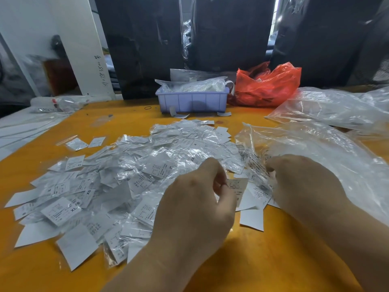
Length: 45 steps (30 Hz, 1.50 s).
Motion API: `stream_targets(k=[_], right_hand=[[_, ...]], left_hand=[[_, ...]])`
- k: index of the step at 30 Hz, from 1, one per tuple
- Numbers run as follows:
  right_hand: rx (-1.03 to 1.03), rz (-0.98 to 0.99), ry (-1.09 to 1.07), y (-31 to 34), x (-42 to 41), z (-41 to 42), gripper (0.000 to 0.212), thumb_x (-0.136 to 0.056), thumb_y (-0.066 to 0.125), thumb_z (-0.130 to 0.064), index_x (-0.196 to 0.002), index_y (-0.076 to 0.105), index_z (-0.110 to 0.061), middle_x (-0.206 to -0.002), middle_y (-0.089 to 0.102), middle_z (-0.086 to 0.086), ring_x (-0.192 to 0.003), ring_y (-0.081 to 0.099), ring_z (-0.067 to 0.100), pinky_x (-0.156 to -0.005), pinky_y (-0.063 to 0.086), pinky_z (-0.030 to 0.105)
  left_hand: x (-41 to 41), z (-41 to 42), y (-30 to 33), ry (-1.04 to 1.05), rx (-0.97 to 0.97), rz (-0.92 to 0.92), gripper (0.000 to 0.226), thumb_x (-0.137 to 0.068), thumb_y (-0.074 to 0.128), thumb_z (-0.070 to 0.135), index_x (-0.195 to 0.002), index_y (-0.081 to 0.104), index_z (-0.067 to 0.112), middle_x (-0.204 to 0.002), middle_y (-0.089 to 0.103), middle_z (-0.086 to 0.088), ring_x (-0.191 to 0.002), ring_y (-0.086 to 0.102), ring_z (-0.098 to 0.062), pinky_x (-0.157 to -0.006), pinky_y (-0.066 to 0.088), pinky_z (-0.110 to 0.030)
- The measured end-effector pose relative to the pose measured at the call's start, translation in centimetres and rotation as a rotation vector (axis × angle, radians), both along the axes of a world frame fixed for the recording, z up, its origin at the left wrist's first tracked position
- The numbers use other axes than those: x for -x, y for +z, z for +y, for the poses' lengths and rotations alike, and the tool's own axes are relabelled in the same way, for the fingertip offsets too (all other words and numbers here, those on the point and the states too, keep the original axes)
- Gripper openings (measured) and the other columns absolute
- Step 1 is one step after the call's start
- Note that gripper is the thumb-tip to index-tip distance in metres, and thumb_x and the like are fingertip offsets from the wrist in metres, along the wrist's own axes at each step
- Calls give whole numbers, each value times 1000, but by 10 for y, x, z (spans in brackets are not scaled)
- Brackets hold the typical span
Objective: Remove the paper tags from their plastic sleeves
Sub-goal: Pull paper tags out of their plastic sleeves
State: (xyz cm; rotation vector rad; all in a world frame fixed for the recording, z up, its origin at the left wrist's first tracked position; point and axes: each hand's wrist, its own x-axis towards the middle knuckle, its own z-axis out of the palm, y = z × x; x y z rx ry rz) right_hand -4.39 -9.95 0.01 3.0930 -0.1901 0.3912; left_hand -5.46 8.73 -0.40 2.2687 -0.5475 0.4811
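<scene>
Orange table (130, 121) — lilac bin (192, 101) holds sleeved tags — red bag (271, 85) alongside.

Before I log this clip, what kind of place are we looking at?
Probably a garment packing or labelling workshop: a heap of size tags in plastic sleeves covers an orange worktable, a lilac bin holds more, and bagged dark garments are stacked behind.

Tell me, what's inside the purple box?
The purple box holds crinkly clear plastic bags with white paper bits showing through. Whatever lies underneath them is covered.
</scene>
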Motion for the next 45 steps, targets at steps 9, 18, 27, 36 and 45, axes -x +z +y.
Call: stream_targets(k=[9, 18, 27, 36, 45], right_hand=[[-214, -246, 158, 4, 3, 3, 17, -86, 66, -9, -101, 70, -16, -87, 67, 1, -77, 60, 27, -64, 47, 33], [-1056, -102, 393, 9, 8, 13, 28, -83, 67, 2, -85, 69, -26, -76, 68, -8, -69, 67, 11, -64, 56, 22], [-1899, 201, 396, 9, 8, 24, 40, -58, 63, 11, -94, 72, -3, -76, 57, 10, -77, 67, 27, -64, 58, 31], [-2043, 214, 382, 12, 10, 24, 17, -61, 68, 0, -74, 75, -8, -76, 61, 14, -73, 66, 26, -60, 57, 29], [-2094, 208, 341, 14, 12, 26, 19, -60, 70, 1, -74, 57, -4, -82, 70, 23, -71, 73, 28, -56, 58, 28]], left_hand=[[-10, 10, -1, -60, 321, 298, 8, -73, 52, 37, -78, 56, 32, -77, 64, 13, -78, 59, 9, -51, 46, -12], [-11, 11, 0, -87, 517, 397, 17, -91, 61, 21, -96, 57, 36, -79, 69, 6, -76, 65, 1, -53, 45, -8], [-13, 11, 6, -134, 677, 514, 15, -95, 57, 11, -98, 66, 23, -80, 72, 7, -77, 69, -9, -58, 54, -19], [-17, 14, 8, -131, 846, 563, 13, -95, 53, 5, -90, 62, 12, -78, 72, -5, -66, 68, -13, -54, 52, -23], [-19, 14, 10, -87, 1076, 627, 21, -89, 59, -6, -100, 59, 11, -93, 68, -16, -84, 72, -26, -62, 59, -31]])
